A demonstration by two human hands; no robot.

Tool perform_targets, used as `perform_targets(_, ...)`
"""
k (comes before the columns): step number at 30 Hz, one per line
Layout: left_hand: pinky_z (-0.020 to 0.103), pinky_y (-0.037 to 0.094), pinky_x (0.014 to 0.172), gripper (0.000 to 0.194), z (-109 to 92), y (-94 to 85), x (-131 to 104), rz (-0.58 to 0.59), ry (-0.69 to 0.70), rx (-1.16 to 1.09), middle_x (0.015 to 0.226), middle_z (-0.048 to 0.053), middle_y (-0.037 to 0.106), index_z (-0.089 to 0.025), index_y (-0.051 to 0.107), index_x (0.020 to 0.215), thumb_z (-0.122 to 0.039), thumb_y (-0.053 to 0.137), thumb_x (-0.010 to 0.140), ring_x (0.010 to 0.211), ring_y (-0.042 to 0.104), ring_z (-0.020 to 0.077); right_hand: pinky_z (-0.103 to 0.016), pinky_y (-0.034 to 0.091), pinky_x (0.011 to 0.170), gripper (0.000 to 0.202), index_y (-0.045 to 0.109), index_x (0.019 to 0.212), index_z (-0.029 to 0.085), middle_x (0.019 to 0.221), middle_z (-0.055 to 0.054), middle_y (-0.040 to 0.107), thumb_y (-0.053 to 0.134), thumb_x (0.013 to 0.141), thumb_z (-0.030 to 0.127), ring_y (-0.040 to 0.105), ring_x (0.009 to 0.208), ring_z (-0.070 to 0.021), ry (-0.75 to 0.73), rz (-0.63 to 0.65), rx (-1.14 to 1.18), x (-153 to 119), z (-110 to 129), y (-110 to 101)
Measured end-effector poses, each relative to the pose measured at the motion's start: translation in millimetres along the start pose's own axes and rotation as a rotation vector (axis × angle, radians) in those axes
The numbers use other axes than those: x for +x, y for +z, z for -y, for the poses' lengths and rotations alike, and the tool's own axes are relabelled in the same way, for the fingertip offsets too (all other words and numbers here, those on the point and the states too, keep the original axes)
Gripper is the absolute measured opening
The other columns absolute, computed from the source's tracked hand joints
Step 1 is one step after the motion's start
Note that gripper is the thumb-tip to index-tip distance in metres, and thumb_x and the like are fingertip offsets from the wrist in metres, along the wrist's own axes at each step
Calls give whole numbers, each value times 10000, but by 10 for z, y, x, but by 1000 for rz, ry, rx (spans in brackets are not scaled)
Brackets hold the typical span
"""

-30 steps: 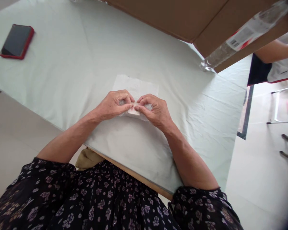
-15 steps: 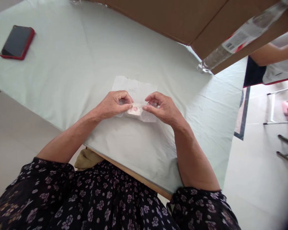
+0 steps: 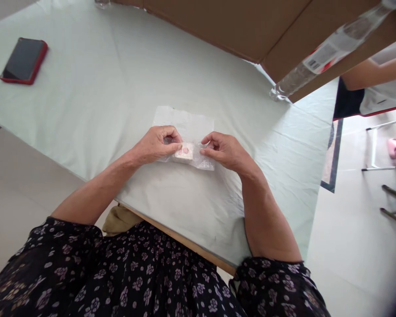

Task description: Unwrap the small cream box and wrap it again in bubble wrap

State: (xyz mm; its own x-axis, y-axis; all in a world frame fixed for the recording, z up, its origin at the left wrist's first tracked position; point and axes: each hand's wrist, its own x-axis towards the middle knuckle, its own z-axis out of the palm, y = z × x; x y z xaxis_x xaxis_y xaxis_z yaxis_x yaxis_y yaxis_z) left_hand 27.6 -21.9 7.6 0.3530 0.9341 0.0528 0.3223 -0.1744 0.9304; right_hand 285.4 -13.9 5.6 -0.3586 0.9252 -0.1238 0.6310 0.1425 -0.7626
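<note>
While both hands sit close together near the front edge of the surface (image 3: 86, 110), the left hand (image 3: 155, 145) and right hand (image 3: 226, 152) each pinch one end of a small clear plastic wrapper (image 3: 193, 157) with a pale pink-marked piece (image 3: 184, 152) inside it. Fingers on both sides are closed on the film, thumb against forefinger, left at the left end, right at the right end. The packet rests low over a white paper sheet (image 3: 188, 121) spread on the pale green cloth. The film looks thin, light, crinkly and likely slippery; the piece inside looks small and stiffer. Best hold is probably the loose film ends, not the middle. A red-cased phone (image 3: 23, 59) lies well apart at far left; a cardboard box (image 3: 234, 26) and a plastic bottle (image 3: 317, 59) at top right.
</note>
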Motion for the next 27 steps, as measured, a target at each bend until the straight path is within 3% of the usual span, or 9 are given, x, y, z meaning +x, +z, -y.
perform_targets(4, 274, 486, 656, 92, -22, 3, -1, 6, -4, -3, 776, 19, 729, -187, 680, 726, -272, 702, 756, 735, 630, 150, -338, 442, 681, 131, 692, 892, 219, 759, 7, 690, 725, 791, 295, 580, 683, -163, -40, -170, -109, -64, 81, -62)
perform_targets(8, 272, 495, 659, 93, -30, 4, -5, 9, -6, 9, 782, 20, 730, -187, 686, 731, -274, 694, 763, 737, 637, 150, -380, 514, 772, 88, 708, 944, 235, 962, -45, 753, 660, 893, 287, 645, 796, -197, -198, -405, -146, -221, 378, -81)
perform_targets(10, 269, 495, 654, 107, -18, 4, -2, 13, 4, 13, 775, 17, 724, -188, 685, 737, -289, 698, 770, 725, 633, 147, -386, 532, 796, 114, 720, 989, 250, 1016, -50, 760, 619, 947, 284, 669, 846, -210, -299, -375, -157, -283, 516, -8)
perform_targets(12, 270, 499, 658, 144, 1, 5, 7, 28, 19, 3, 767, 18, 719, -186, 678, 745, -321, 713, 780, 717, 631, 145, -393, 532, 852, 151, 729, 1041, 253, 1076, -57, 769, 594, 972, 253, 686, 950, -231, -395, -265, -210, -301, 588, 120)
perform_targets(15, 273, 503, 663, 192, 19, 3, 23, 38, 38, -17, 763, 24, 715, -185, 666, 752, -365, 721, 790, 720, 631, 148, -408, 487, 891, 215, 737, 1059, 229, 1096, -82, 781, 533, 1001, 198, 671, 1022, -259, -433, -137, -399, -264, 587, 314)
perform_targets(19, 279, 509, 683, 150, -4, -50, 19, 54, 36, 17, 820, 29, 728, -188, 687, 822, -333, 680, 779, 756, 645, 158, -411, 399, 841, 261, 733, 1036, 197, 1074, -103, 788, 472, 1039, 198, 643, 957, -265, -418, -107, -598, -227, 561, 395)
perform_targets(23, 297, 527, 732, 295, -2, -144, -13, 55, 18, 79, 976, 43, 742, -199, 710, 1010, -319, 675, 743, 849, 663, 181, -405, 344, 821, 230, 714, 1049, 209, 1119, -100, 767, 488, 1023, 183, 597, 945, -261, -441, -94, -664, -243, 581, 367)
perform_targets(27, 293, 488, 662, 325, 73, -190, -15, 27, -41, 165, 885, 26, 691, -203, 710, 1050, -324, 641, 756, 746, 619, 163, -402, 331, 826, 190, 700, 1076, 227, 1122, -94, 738, 516, 1029, 222, 555, 947, -263, -459, -93, -721, -238, 579, 391)
